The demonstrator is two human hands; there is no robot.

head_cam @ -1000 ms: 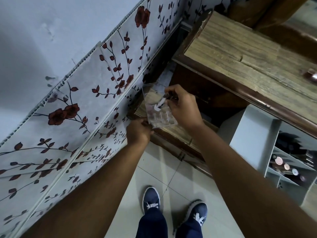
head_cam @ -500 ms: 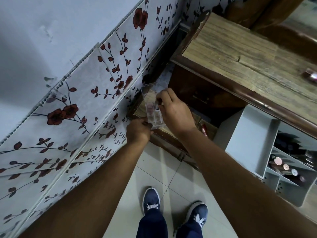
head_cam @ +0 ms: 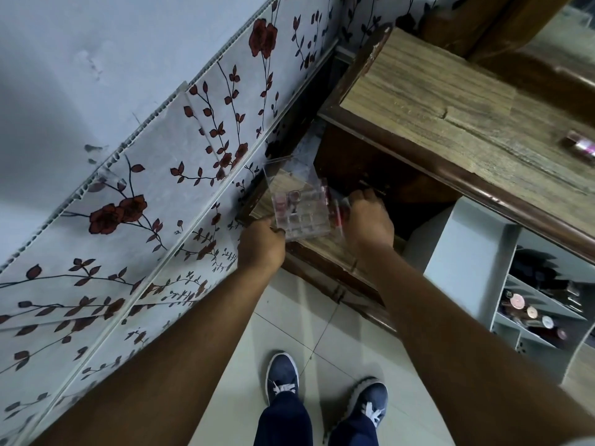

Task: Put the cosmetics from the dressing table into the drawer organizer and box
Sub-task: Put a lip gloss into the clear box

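A clear acrylic organizer (head_cam: 304, 217) with a grid of small cells sits tilted over the open wooden drawer (head_cam: 325, 249). Two or three pink and red lipsticks (head_cam: 285, 201) stand in its far cells. My left hand (head_cam: 262, 247) grips its near left corner. My right hand (head_cam: 370, 220) is palm down at its right side, fingers curled beside a blurred red tube (head_cam: 338, 216); whether it holds the tube is unclear. One dark pink cosmetic (head_cam: 581, 149) lies on the dressing table top (head_cam: 450, 101).
A grey compartmented drawer organizer (head_cam: 467, 262) stands at the right under the table edge, with several cosmetics (head_cam: 531, 313) in its slots. A flowered wall panel (head_cam: 161, 204) runs close along the left. My shoes (head_cam: 283, 378) stand on a tiled floor.
My right hand put a lipstick into the clear organizer, then moved off its top to its right side, low in the drawer. The left hand kept its hold.
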